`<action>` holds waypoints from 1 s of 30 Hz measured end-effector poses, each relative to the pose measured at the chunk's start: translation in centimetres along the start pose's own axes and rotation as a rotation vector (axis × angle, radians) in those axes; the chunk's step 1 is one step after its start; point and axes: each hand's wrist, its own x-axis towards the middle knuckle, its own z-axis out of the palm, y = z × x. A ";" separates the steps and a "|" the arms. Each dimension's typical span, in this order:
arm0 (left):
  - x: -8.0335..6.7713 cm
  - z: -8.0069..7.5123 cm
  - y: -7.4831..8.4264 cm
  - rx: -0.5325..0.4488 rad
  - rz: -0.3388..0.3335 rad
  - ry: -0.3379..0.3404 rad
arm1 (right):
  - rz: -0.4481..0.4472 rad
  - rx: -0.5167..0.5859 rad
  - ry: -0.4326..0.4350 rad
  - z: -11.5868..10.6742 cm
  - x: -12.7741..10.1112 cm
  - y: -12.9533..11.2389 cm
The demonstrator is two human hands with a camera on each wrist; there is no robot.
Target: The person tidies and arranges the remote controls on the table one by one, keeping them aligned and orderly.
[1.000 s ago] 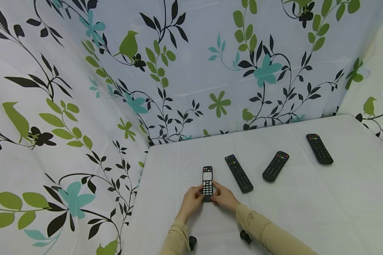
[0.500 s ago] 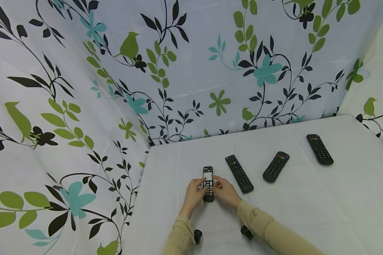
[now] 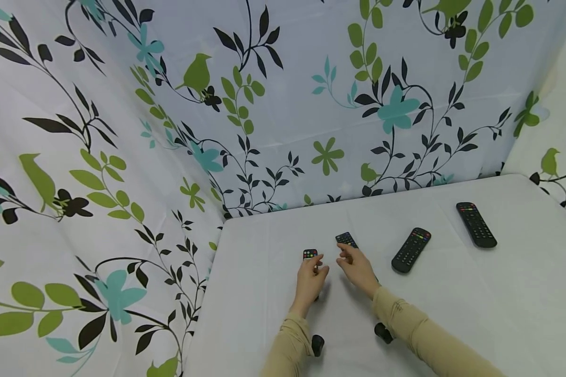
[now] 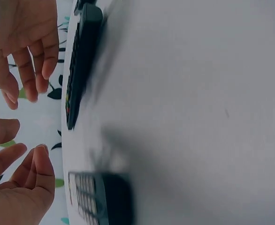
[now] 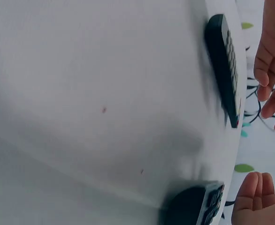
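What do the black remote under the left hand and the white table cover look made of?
Black remote under the left hand: likely matte plastic with small coloured buttons, probably rubber. White table cover: seemingly thin cloth, judging by faint fold creases; matte, no glare.

Four black remotes lie on a plain white table (image 3: 453,303): the nearest remote (image 3: 309,254) and the second remote (image 3: 345,239) show red, green, yellow and blue buttons, as do the third remote (image 3: 411,250) and the far remote (image 3: 476,224). The sleeves (image 3: 420,337) are tan. The backdrop cloth (image 3: 283,104) is white, printed with black vines, green leaves and birds, and teal flowers.
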 end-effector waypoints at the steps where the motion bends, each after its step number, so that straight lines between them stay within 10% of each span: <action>1: 0.1 0.4 0.3 -0.003 -0.006 -0.003 | -0.002 -0.011 0.017 -0.3 0.1 0.2; 30: 0.6 6.2 1.6 -0.050 -0.195 -0.199 | 0.143 -0.100 0.043 -3.9 0.3 4.7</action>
